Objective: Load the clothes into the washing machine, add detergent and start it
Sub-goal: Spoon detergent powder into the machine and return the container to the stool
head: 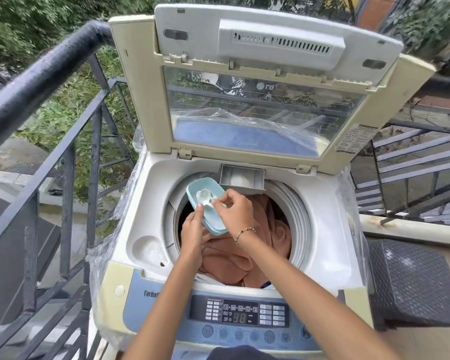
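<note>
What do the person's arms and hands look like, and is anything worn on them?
Both forearms are bare, with no sleeves in view. The right hand has a thin beaded bracelet around its wrist, with small dark and light beads. The left hand has no bracelet or watch that shows. No gloves are worn, and no rings can be made out on the fingers that show.

The washing machine (244,229) is a top loader with a cream and white body and its lid (265,81) raised upright at 12 o'clock. Brown clothes (234,253) fill its drum. A light blue tub (205,203) of detergent is tilted over the drum's 11 o'clock rim, a white scoop (205,196) inside it. The drawer (242,178) at 12 o'clock is open, with white powder in it. The panel (237,311) at 6 o'clock reads 88.
</note>
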Available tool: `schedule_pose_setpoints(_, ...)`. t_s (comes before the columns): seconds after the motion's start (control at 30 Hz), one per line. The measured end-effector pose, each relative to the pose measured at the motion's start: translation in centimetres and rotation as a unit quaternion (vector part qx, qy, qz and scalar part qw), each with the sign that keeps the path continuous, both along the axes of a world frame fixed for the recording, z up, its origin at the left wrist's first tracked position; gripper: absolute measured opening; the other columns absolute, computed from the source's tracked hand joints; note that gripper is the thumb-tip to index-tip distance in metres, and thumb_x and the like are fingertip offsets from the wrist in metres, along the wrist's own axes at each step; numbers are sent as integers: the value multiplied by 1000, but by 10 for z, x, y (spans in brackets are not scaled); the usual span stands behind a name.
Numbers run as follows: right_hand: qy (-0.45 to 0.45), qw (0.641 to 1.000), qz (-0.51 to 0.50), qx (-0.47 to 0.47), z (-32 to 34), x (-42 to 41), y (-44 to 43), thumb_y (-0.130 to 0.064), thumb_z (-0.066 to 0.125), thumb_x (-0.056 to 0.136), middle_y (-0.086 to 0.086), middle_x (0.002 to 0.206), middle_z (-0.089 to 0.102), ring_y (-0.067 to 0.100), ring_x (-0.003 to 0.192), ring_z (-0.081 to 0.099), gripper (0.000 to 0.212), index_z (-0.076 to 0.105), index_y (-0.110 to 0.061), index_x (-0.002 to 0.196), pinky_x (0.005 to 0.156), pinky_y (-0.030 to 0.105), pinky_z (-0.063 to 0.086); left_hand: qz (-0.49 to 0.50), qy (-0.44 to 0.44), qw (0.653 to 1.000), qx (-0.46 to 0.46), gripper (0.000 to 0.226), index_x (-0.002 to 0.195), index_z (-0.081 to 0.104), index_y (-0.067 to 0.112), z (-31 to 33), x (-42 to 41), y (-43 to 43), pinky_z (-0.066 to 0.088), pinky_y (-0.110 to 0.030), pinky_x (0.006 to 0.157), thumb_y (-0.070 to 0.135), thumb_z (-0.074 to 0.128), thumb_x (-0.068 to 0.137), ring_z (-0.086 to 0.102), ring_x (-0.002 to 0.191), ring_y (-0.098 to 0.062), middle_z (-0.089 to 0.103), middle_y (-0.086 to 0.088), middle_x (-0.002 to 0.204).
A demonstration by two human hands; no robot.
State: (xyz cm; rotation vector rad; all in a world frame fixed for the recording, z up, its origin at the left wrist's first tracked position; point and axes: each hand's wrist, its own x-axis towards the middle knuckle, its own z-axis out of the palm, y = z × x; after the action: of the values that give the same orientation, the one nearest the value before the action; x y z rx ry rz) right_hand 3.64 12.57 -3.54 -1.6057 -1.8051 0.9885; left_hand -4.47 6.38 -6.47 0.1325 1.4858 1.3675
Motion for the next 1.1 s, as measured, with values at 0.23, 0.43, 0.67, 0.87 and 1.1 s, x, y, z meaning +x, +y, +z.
schedule_pose_setpoints(0.23, -113, 983, 39, 140, 6, 30, -6, -35, 65, 81, 3, 88, 68, 24, 90, 52, 24, 73, -17, 94, 86, 34, 44, -11, -30, 999, -22, 53, 112, 65, 9, -7, 7, -8, 54, -55, 85, 53, 54, 86, 67, 96, -41, 70, -23, 103)
schedule_pose_setpoints(0.43, -103, 993, 31, 44, 15, 66, -5, -28, 64, 84, -1, 83, 61, 17, 79, 60, 22, 72, -16, 101, 78, 31, 50, -51, 19, 998, -20, 48, 114, 64, 12, 1, 22, -8, 55, -43, 82, 51, 46, 93, 68, 92, -30, 71, -15, 106)
schedule_pose_setpoints(0.67, -67, 997, -29, 2, 23, 90, -7, -20, 64, 80, 0, 78, 73, 15, 71, 64, 15, 74, -17, 89, 76, 32, 55, -110, 70, 991, 11, 40, 113, 64, 17, 22, 41, -10, 58, -28, 65, 49, 46, 95, 70, 89, -20, 72, -11, 102)
schedule_pose_setpoints(0.87, -41, 996, -82, 8, 42, 138, -2, -17, 65, 80, 1, 78, 72, 11, 71, 61, 14, 75, -14, 90, 77, 25, 50, -156, 85, 983, 51, 34, 110, 59, 21, 48, 78, -3, 56, -20, 58, 49, 48, 94, 71, 78, -12, 72, -6, 97)
schedule_pose_setpoints(1.1, -18, 983, -179, 37, 50, 250, 26, -14, 68, 80, 10, 83, 73, 25, 79, 68, 17, 74, -7, 94, 84, 39, 54, -199, 120, 971, 63, 31, 106, 61, 7, 58, 160, 30, 58, -26, 63, 35, 58, 93, 64, 65, -13, 65, -7, 95)
